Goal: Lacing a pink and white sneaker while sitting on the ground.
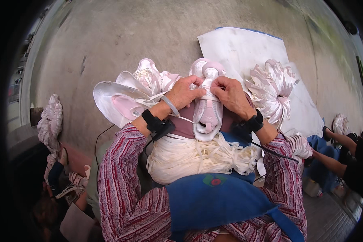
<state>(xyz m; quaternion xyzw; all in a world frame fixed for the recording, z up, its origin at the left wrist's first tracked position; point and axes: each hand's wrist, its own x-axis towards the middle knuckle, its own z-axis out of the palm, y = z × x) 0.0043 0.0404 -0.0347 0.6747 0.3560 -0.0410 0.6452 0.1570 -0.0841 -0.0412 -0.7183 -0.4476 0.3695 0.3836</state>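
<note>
So, head view, looking straight down: a pale pink and white shoe [207, 109] sits dead centre of the frame, toe pointing away, resting on the person's lap. The left hand [184, 93] has its fingers curled together onto the lacing area from the left, and the right hand [230, 95] pinches the same spot from the right, fingertips clamped on the white lace [208, 85]. Just below the shoe is a big bundle of white laces [197, 156] on a blue apron [218, 199]. Left of centre, more pink shoe uppers [127, 94] lie stacked; another pile of uppers [272, 90] sits right of centre on a white sheet [242, 46]. Concrete floor [109, 36] all around.
</note>
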